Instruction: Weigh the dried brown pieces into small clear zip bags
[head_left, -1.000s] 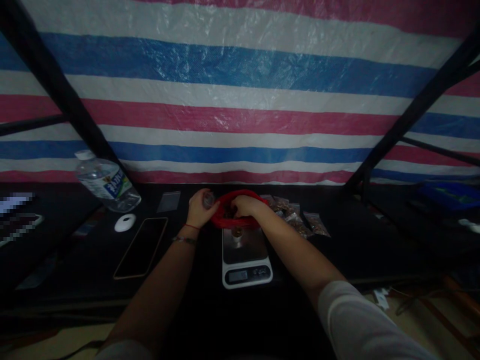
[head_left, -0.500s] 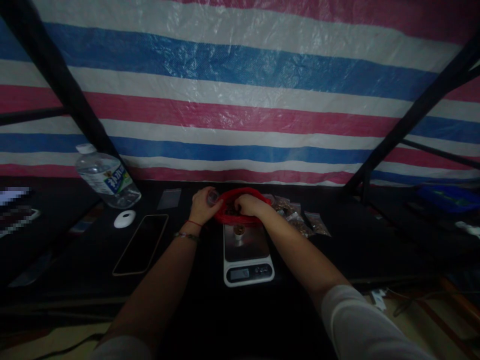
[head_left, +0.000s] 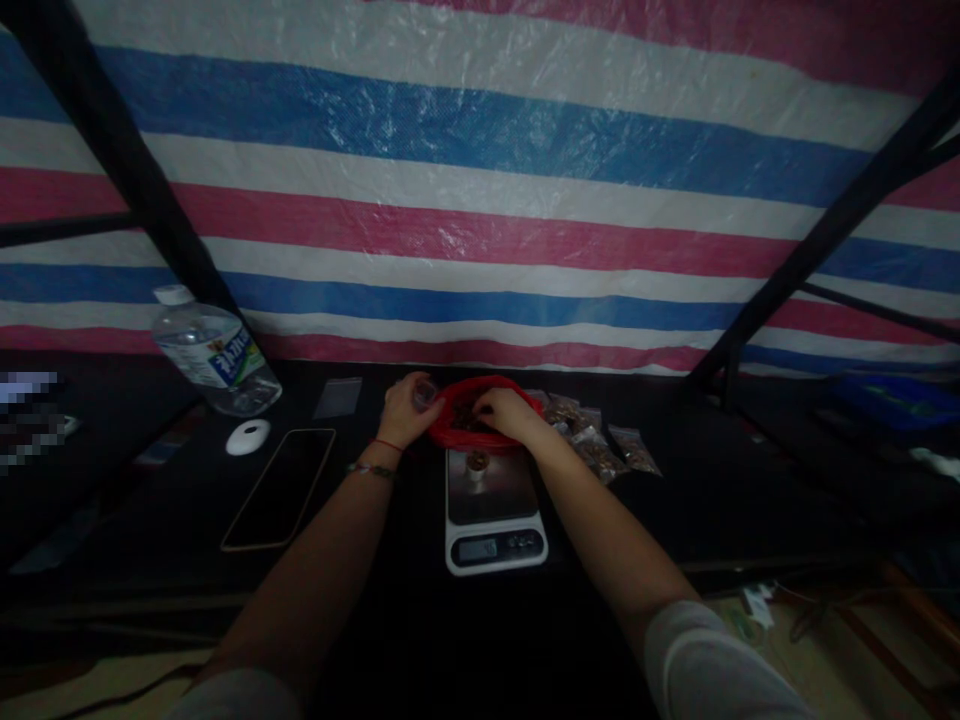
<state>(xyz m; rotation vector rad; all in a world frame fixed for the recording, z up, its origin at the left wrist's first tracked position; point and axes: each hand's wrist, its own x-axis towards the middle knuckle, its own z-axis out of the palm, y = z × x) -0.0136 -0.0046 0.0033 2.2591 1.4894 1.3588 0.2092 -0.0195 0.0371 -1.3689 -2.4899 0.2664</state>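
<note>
A red plastic bag (head_left: 450, 432) with small brown pieces in it lies on the dark table behind a small kitchen scale (head_left: 491, 505). My left hand (head_left: 405, 408) is closed around a small clear object at the bag's left edge. My right hand (head_left: 504, 410) reaches into the bag's mouth, fingers bent over the contents; whether it grips any I cannot tell. A small cup (head_left: 475, 464) with brownish contents stands on the scale's metal plate.
Several small clear packets (head_left: 600, 445) of brown pieces lie right of the bag. A phone (head_left: 279, 487), a white round object (head_left: 248, 437), an empty clear packet (head_left: 337, 397) and a tilted water bottle (head_left: 214, 355) are to the left. A striped tarp hangs behind.
Both hands stay at the red bag. My right hand has shifted slightly to the right inside the bag's mouth, and the view has tilted a little.
</note>
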